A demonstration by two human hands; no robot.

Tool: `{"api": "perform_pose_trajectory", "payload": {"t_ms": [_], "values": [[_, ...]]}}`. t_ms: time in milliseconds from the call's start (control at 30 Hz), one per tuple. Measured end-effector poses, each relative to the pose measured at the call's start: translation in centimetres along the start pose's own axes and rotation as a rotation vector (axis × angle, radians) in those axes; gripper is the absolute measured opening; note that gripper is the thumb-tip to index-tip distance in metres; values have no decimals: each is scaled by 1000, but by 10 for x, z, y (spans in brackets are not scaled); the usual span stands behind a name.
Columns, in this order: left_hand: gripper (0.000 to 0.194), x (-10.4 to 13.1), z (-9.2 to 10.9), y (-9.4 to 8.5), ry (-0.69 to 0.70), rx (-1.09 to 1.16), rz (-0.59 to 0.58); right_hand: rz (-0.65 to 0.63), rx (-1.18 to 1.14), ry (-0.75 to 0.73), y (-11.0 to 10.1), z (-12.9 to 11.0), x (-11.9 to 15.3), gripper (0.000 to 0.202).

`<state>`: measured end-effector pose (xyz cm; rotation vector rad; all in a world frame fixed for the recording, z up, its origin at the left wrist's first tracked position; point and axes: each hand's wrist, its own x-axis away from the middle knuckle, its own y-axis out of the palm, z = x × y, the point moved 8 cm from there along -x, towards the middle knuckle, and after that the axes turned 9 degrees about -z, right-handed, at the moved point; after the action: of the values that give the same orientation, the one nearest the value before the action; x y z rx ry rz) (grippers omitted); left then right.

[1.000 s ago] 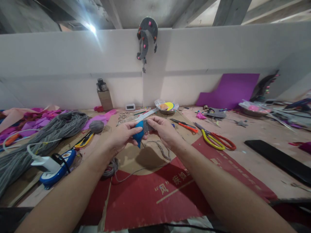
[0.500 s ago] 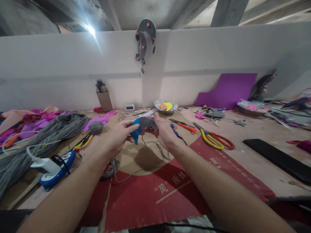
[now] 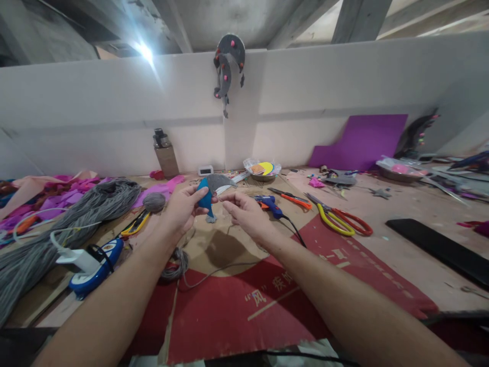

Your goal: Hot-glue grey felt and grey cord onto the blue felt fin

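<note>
A felt crescent, grey with a blue section at its left end, is raised over the cardboard. My left hand is closed on the blue section, thumb on the near face. Just right of it, my right hand is closed in a pinch at the crescent's lower edge, apparently on a thin strand of grey yarn; the fingers partly hide it. A small grey piece shows beneath the blue felt. Loose grey yarn lies on the cardboard by my left forearm.
A glue gun, a cutter and scissors lie to the right. Left are grey yarn hanks, a yarn ball and a power strip. Red printed cardboard covers the near table; a white wall stands behind.
My right hand has let go of the crescent's right end and moved down to its lower edge, uncovering the glue gun. My left hand has shifted slightly left with the crescent.
</note>
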<state>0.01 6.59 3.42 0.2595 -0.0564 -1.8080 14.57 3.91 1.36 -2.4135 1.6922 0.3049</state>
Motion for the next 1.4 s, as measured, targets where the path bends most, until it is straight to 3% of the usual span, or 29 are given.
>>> {"api": "perform_pose_trajectory", "payload": {"t_ms": [167, 367, 633, 867, 967, 1100, 1200, 1300, 1400], "values": [[11, -2, -4, -8, -15, 18, 55, 38, 265, -40, -4, -7, 1, 18], [10, -6, 1, -30, 47, 28, 170, 24, 312, -52, -3, -10, 2, 17], [5, -12, 4, -63, 88, 111, 319, -176, 428, -54, 17, -15, 6, 22], [9, -12, 8, -66, 63, 164, 319, -467, 582, -35, 29, -6, 21, 25], [6, -12, 10, -61, 93, 158, 268, -406, 717, -59, 4, -17, 23, 32], [4, -12, 10, -54, 114, 102, 228, 67, 858, 108, -77, -27, 19, 37], [5, -10, 11, -46, 108, 37, 211, 257, 946, 338, -122, -7, 20, 38], [5, -8, 12, -39, 105, 15, 205, 300, 909, 405, -138, 23, 19, 35], [4, -7, 12, -35, 99, 26, 181, 288, 789, 337, -137, 44, 12, 27]]}}
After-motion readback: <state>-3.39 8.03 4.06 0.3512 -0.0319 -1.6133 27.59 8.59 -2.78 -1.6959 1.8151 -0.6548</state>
